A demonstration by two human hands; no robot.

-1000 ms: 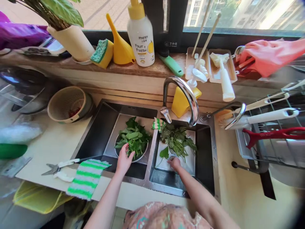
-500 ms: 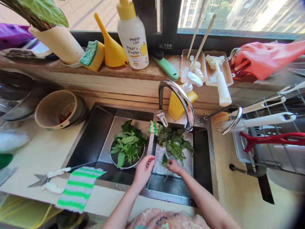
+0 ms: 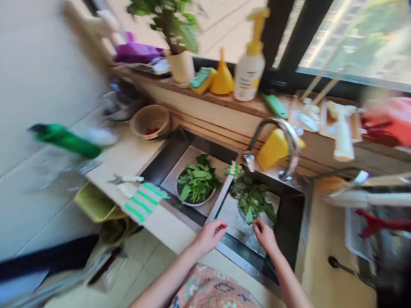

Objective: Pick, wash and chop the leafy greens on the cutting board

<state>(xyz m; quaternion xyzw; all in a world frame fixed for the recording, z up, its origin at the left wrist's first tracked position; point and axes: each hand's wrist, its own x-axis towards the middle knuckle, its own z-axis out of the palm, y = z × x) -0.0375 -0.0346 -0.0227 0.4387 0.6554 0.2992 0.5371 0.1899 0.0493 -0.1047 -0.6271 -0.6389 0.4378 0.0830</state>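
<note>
My left hand (image 3: 212, 234) hovers over the front of the sink divider, fingers curled in and nothing visible between them. Over the right basin, my right hand (image 3: 266, 237) pinches a leafy green sprig (image 3: 249, 214) at the near side of a pile of leafy greens (image 3: 255, 197). That pile rests on a bowl, mostly hidden beneath it. A second heap of leafy greens (image 3: 197, 179) fills a round bowl (image 3: 199, 202) in the left basin (image 3: 171, 164).
A chrome faucet (image 3: 290, 139) arches over the right basin. Scissors (image 3: 126, 179) and a green-striped cloth (image 3: 146, 202) lie on the left counter near a strainer bowl (image 3: 150, 122). A soap bottle (image 3: 249, 77) stands on the sill. A dish rack (image 3: 382, 226) is at right.
The view has swung left and tilted, blurring the edges. My right hand has brought the sprig from the front of the basin up against the pile. My left hand stays near the divider.
</note>
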